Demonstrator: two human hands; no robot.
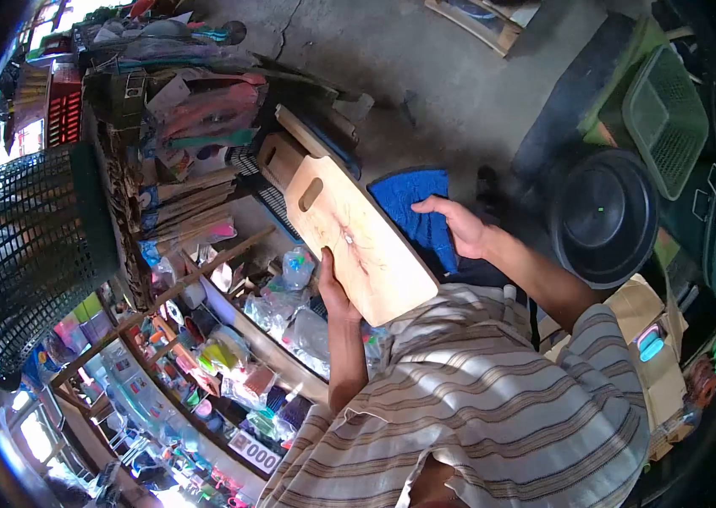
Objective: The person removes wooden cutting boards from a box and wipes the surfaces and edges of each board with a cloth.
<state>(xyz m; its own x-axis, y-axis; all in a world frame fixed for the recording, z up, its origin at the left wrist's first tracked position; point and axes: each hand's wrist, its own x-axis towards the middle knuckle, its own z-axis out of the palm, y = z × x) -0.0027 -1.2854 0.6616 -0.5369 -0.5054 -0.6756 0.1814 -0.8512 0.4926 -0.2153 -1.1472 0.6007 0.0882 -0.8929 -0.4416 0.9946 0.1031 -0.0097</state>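
A pale wooden cutting board (pixel 366 254) with an oval handle slot is tilted in front of my body. My left hand (pixel 334 292) grips its lower left edge, with the thumb along the side and the other fingers hidden beneath. Right of the board, my right hand (pixel 457 227) is closed on a blue cloth (pixel 413 203), its thumb on top and its other fingers mostly out of sight. The cloth hangs beside the board's right edge. Another wooden board (pixel 280 161) rests in a dark rack just beyond the handle end.
Shelves with bagged plastic goods (pixel 248 381) fill the lower left. A dark mesh basket (pixel 36 254) stands at the far left. On the right are a black basin (pixel 602 216), a green basket (pixel 667 118) and an open cardboard box (pixel 667 372). Concrete floor (pixel 375 51) lies ahead.
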